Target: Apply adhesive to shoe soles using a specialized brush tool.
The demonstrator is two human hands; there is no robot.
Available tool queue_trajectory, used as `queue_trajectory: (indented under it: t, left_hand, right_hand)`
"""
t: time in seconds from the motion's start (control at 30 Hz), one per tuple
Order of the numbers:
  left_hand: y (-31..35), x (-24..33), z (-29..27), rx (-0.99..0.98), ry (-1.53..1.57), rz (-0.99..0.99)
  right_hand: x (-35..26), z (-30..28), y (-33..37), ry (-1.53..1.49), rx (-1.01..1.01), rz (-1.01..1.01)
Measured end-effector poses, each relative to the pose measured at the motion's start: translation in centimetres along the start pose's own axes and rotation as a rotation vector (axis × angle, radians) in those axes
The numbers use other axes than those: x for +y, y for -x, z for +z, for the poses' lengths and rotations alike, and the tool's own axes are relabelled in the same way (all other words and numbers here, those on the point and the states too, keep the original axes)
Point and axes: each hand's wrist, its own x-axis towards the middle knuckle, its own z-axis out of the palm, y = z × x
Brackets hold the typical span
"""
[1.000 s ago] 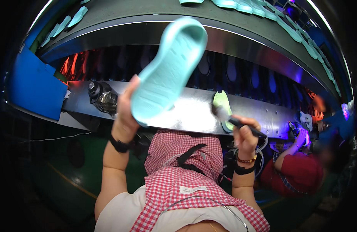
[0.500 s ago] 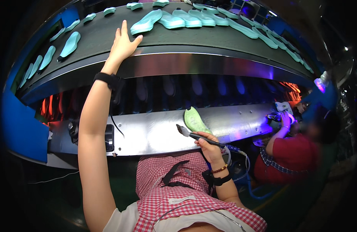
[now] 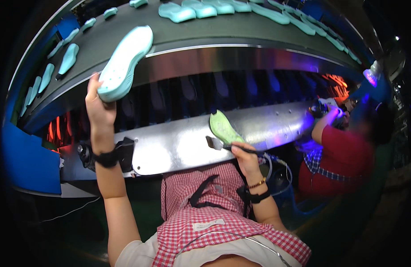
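My left hand (image 3: 100, 109) is closed on the heel end of a light-blue shoe sole (image 3: 126, 62). The sole is tilted and held up in front of the conveyor's near edge. Over the metal bench, my right hand (image 3: 248, 159) grips a brush (image 3: 215, 143) by its dark handle, bristles pointing left. Just beyond the brush a yellow-green sole-shaped piece (image 3: 224, 126) lies on the bench (image 3: 165, 147); my right fingers are close to its near end, and touching cannot be made out.
A dark conveyor belt (image 3: 125, 20) crosses the far side, carrying several light-blue soles (image 3: 176, 12). Its metal edge (image 3: 192, 58) stands above the bench. A co-worker in a red top (image 3: 343, 164) sits at the right under purple light. A thin hose (image 3: 289, 178) hangs near my right wrist.
My left hand has taken a light-blue sole off the belt and drawn it back toward me and left. My right hand still holds the brush, nearly in place.
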Motion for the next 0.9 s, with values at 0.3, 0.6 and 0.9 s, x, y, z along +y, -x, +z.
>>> queue_trajectory:
  t: [0.3,0.6,0.9]
  left_hand:
    - [14.2,-9.0,-7.3,-0.448,0.579,-0.771]
    - [19.2,-14.4,-1.3,-0.292,0.612,-0.836]
    - [18.7,-15.7,-1.4,0.094,0.344,-0.68]
  right_hand:
    - [-1.4,2.4,-1.8,0.079,-0.155,-0.025]
    - [-0.6,7.3,-3.5,0.437,-0.361,-0.162]
    - [-0.2,10.0,-1.4,0.913,-0.621,-0.693]
